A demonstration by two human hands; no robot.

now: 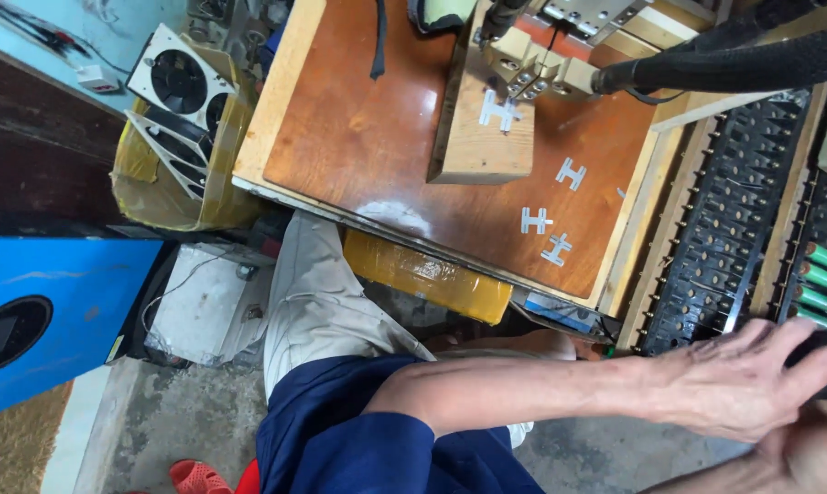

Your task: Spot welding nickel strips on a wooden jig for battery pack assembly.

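Two hands low right: left hand [738, 380] fingers spread on dark object [821, 352]; right hand [811, 453] grip unclear.

Left arm is stretching across the lower frame from lower centre to lower right, navy sleeve bunched at the elbow, forearm bare. Left hand [743, 380] is lying palm down at lower right, fingers [821, 352] extending toward the right edge, tips cut off; what they are closing on cannot be told. Right hand [811, 453] is showing only partly in the bottom right corner, under the left; its grip is unreadable.
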